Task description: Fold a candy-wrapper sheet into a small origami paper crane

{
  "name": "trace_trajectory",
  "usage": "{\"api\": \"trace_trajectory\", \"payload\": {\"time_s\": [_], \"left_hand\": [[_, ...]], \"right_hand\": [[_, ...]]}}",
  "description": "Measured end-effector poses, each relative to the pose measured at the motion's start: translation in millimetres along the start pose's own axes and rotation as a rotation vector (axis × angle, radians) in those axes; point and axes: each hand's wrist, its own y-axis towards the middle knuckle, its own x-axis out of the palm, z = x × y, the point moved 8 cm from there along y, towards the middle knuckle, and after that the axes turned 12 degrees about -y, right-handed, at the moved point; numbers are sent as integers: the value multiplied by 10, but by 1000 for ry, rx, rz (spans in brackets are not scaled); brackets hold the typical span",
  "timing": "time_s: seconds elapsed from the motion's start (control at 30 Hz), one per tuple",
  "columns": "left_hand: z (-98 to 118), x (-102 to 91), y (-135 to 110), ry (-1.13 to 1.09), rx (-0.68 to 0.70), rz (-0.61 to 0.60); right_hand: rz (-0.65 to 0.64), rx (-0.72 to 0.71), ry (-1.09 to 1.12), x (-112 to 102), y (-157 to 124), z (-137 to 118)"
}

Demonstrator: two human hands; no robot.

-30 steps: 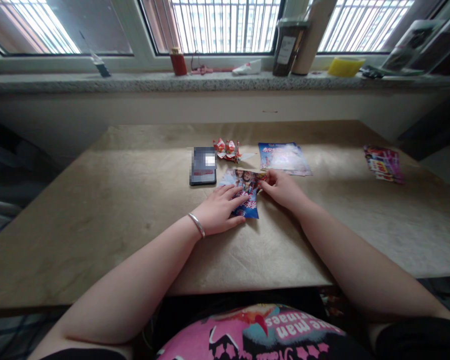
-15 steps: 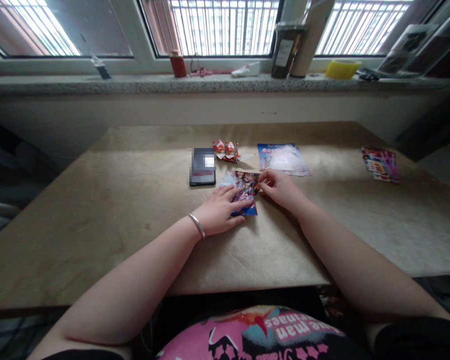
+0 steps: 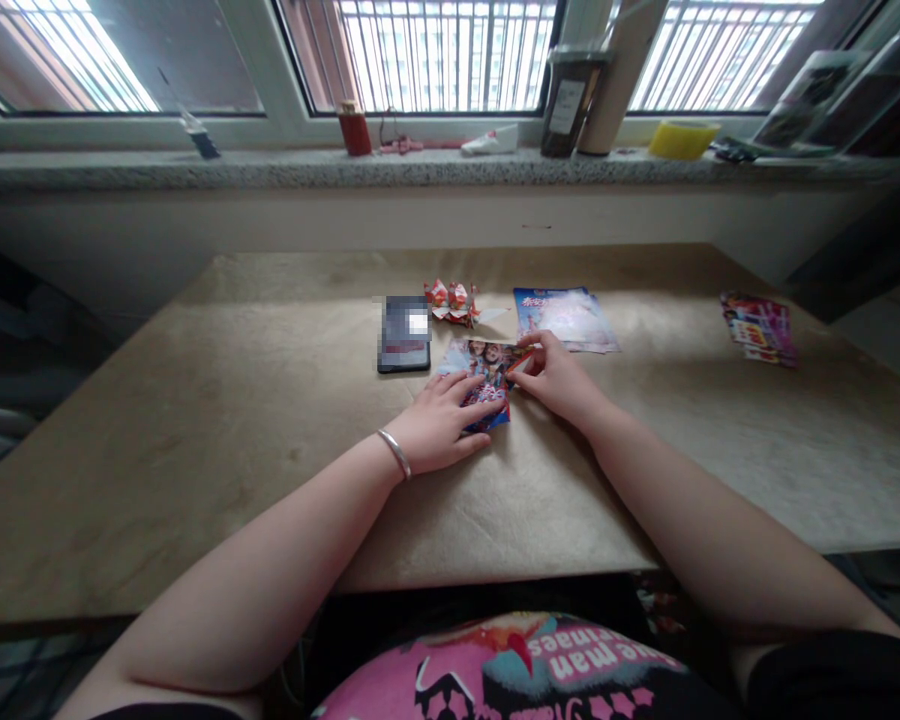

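Observation:
A folded sheet of printed paper point(image 3: 487, 356) in blue, red and photo colours lies on the table in front of me. My left hand point(image 3: 444, 415) rests flat across its left and lower part, fingers spread, hiding much of it. At the paper's right edge my right hand point(image 3: 551, 372) pinches a raised flap between thumb and fingers. A dark phone point(image 3: 403, 350), its screen blurred, lies just beyond my left hand. Behind the paper sit red and white folded paper figures point(image 3: 454, 302). Flat printed sheets point(image 3: 562, 315) lie beyond my right hand.
A small pile of colourful printed papers point(image 3: 759, 328) lies at the table's far right. Along the stone windowsill point(image 3: 285, 172) stand a red bottle point(image 3: 355, 130), a dark lidded container point(image 3: 566, 105) and a yellow tape roll point(image 3: 682, 140). The table point(image 3: 232, 420) ends close to my body.
The paper's right flap has been lifted and opened a little by my right hand, showing a pale inner side. My left hand has stayed in place.

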Motion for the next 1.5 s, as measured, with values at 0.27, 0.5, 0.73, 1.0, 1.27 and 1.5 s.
{"api": "trace_trajectory", "payload": {"time_s": [0.27, 0.5, 0.73, 1.0, 1.27, 1.5], "left_hand": [[0, -6, -9, -16, -22, 15], [-38, -21, -11, -45, -58, 30], [-52, -44, -7, -115, -109, 63], [4, -147, -36, -222, 11, 234], [33, -230, -65, -205, 139, 389], [67, -237, -78, -126, 171, 396]], "right_hand": [[-68, 49, -22, 1, -4, -21], [-132, -63, -46, -7, -46, -149], [-198, -41, -77, 55, -70, -79], [-191, -83, -120, 42, -76, -107], [-127, 17, 212, 16, -30, -58], [-165, 192, 506, 51, -46, -12]]}}
